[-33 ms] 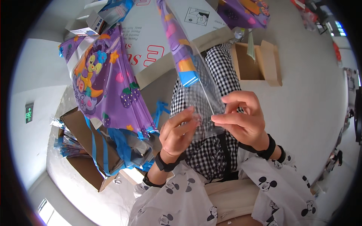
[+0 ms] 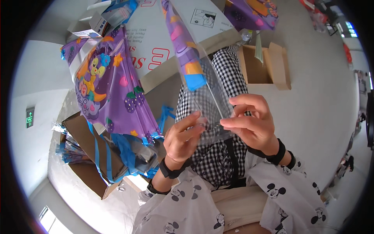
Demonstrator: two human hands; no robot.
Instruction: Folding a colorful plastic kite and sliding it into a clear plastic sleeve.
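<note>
A long clear plastic bag (image 2: pixel 213 111) hangs over my lap, its near end between my hands. Inside its far part lies a folded purple printed sheet (image 2: pixel 183 45), foil-like, with orange bands and a blue end. My left hand (image 2: pixel 182 137) pinches the bag's left edge between thumb and fingertips. On the other side, my right hand (image 2: pixel 252 124) grips the bag's right edge near a pale line running along the plastic, thumb and forefinger close together. The far tip of the folded sheet leaves the top of the picture.
A purple printed foil sheet (image 2: pixel 113 85) drapes off the left of a large white carton (image 2: pixel 156 35). Below it, an opened brown box (image 2: pixel 83 128) stands among blue strips (image 2: pixel 124 152). At right sits another open cardboard box (image 2: pixel 253 72); a second purple sheet (image 2: pixel 253 15) lies beyond.
The bag and the blue end of the folded sheet have turned very slightly, and my right fingertips sit a touch further right. All else looks the same.
</note>
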